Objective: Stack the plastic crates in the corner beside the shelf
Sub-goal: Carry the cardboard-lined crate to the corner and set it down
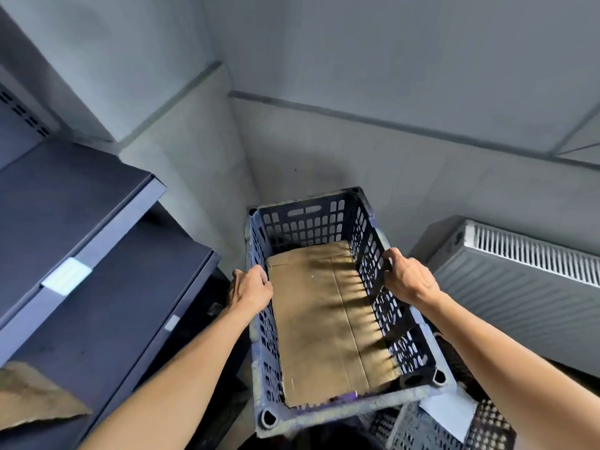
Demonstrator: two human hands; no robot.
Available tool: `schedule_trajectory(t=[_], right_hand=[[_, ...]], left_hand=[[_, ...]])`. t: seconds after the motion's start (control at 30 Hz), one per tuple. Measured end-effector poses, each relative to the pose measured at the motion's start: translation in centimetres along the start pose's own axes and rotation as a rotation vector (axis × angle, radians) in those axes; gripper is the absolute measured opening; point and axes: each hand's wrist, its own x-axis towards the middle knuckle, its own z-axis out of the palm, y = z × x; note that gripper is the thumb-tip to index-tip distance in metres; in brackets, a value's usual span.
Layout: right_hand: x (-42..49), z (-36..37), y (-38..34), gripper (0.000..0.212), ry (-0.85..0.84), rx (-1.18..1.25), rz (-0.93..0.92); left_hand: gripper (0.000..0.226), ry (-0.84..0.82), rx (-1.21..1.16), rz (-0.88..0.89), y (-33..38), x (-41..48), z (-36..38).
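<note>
Head view: holding the dark plastic crate (302,225) just right of the shelf (74,203), lengthwise toward the wall corner past the shelf's end. Gripping both long rims about midway: left hand (250,287) curled over the rim nearer the shelf, right hand (407,277) curled over the rim farther from it. Carrying a cardboard sheet (328,319) on the crate's floor. Likely lowering next, straight down onto the lighter crates (422,427) peeking out below, on the side away from the shelf.
</note>
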Motion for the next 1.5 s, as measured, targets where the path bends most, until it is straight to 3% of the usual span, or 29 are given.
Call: schedule_trajectory(t=[0.63,0.83,1.0,1.17,1.5], right_hand=[[14.3,2.4,-1.2,0.048,-0.222,-0.117,-0.031],[18.4,4.7,-1.8,0.043,-0.262,-0.143,0.013],[21.7,8.4,-2.3,0.037,-0.303,-0.160,0.014],[25.4,13.5,-1.1,0.046,-0.373,-0.158,-0.007],[34.1,24.7,3.0,0.037,-0.460,-0.205,-0.095]], left_hand=[[0.004,-0.138,-0.028,-0.219,0.4,9.5,8.7],[0.018,-0.243,-0.093,-0.265,-1.2,13.6,12.0],[0.015,-0.267,-0.099,-0.305,-2.3,16.2,14.6],[0.011,-0.243,-0.077,-0.343,-3.6,18.4,18.3],[0.004,-0.189,-0.037,-0.440,-6.2,21.9,29.8]])
